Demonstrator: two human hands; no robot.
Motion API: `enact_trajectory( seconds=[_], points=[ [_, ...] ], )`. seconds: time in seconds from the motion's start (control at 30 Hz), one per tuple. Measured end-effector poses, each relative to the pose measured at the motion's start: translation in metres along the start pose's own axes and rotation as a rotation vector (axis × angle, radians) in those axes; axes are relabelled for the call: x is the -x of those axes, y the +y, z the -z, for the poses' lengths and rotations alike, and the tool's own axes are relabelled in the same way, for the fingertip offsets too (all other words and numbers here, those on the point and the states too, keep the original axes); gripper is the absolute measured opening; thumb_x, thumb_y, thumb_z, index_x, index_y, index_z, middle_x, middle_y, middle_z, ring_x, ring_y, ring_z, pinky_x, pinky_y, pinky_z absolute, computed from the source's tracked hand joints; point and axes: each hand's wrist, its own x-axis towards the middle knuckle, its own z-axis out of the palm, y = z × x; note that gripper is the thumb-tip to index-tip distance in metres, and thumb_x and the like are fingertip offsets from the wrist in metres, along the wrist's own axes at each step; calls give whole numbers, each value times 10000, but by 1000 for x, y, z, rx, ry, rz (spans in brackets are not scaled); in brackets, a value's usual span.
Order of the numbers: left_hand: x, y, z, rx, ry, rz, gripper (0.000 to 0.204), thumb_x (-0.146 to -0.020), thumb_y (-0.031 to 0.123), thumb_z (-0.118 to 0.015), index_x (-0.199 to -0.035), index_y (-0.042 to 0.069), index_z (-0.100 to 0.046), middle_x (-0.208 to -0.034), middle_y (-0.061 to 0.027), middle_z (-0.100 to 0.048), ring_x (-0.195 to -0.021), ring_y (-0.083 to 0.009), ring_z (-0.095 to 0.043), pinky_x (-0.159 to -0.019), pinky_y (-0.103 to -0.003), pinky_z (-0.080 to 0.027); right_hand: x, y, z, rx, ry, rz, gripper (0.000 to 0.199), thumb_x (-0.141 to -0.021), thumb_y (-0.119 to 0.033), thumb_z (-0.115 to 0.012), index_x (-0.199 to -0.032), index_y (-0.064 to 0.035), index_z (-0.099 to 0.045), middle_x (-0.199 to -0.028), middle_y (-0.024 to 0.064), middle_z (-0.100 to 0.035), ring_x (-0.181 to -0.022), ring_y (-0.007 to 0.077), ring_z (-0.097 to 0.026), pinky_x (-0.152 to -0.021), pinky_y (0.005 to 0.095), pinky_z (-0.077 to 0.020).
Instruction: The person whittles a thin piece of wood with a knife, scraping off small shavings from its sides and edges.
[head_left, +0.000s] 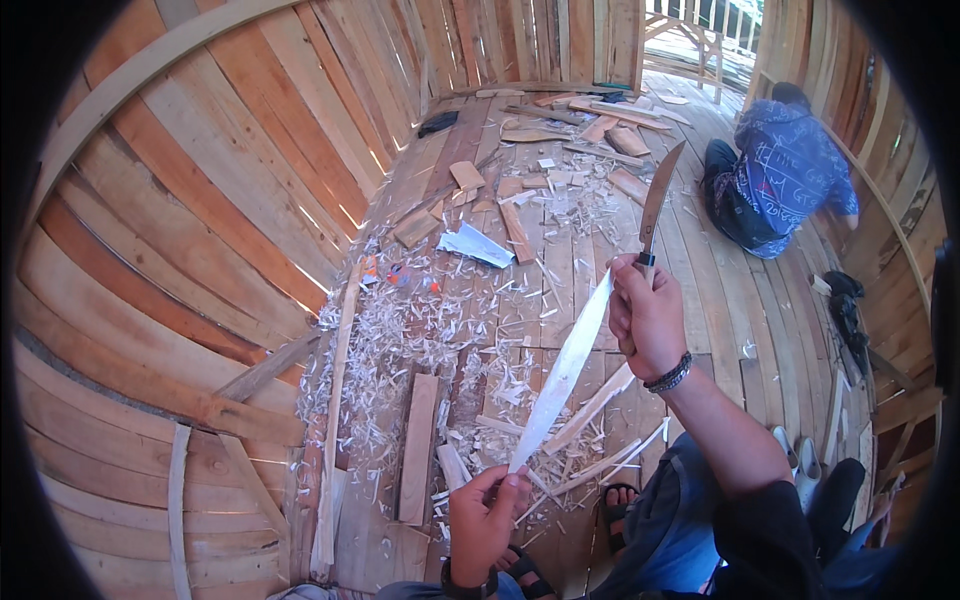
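Note:
A long, pale, leaf-shaped strip (565,375), tapered at both ends, slants between my hands; glare hides its surface detail. My left hand (487,522) pinches its lower tip between thumb and fingers. At the upper tip, my right hand (648,315) is closed around the handle of a knife (660,205), with the strip's end against the same fingers. The knife's broad, curved blade points up and away from me. Most of its handle is hidden in my fist.
Wood shavings (400,335) litter the plank floor (700,270). A thick board (418,450) lies ahead of my left hand, and loose offcuts (600,120) are heaped farther off. At the right, a person (785,170) in a blue patterned shirt sits by the plank wall.

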Motion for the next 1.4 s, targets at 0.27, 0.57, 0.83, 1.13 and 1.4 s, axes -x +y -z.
enact_trajectory(
  seconds=[0.27, 0.57, 0.83, 1.13, 1.4],
  points=[
    [-6, -14, 9, 8, 106, -108, 185, -953, 91, -611, -1037, -51, -694, -782, -27, -650, -639, -60, -581, -586, -217, -464, 23, 6, -9, 184, -229, -85, 165, -928, -183, -676, -872, -60, -581, -550, -52, -484, -377, 28, -396, -340, 205, -277],
    [-7, -5, 4, 112, 26, -64, 236, -965, 111, -604, -1137, -24, -695, -759, -13, -621, -652, -64, -548, -612, -215, -455, 54, 25, -22, 510, -557, -80, 143, -870, -128, -725, -938, -11, -677, -756, -43, -617, -697, 25, -520, -617, 205, -422],
    [-11, -16, 5, 470, 69, -12, 257, -963, 89, -594, -1162, -57, -664, -751, -13, -593, -671, -82, -523, -645, -224, -438, 50, 22, -19, 346, -388, 81, 150, -912, -108, -673, -1000, -34, -577, -612, -68, -495, -522, 4, -440, -466, 203, -337],
    [-10, -16, 4, 568, -4, 8, 269, -968, 76, -579, -1187, -70, -636, -775, -25, -600, -685, -91, -528, -641, -230, -427, 44, 30, -23, 234, -335, -100, 131, -949, -102, -621, -1046, -46, -553, -556, -68, -430, -374, 23, -368, -339, 215, -243],
    [-12, -22, 5, 593, -14, 1, 268, -971, 87, -587, -1194, -51, -643, -763, -4, -598, -671, -73, -523, -633, -220, -430, 38, 30, -21, 245, -424, -207, 140, -949, -116, -635, -1061, -46, -590, -567, -70, -460, -387, 20, -369, -351, 216, -242]
  ],
)
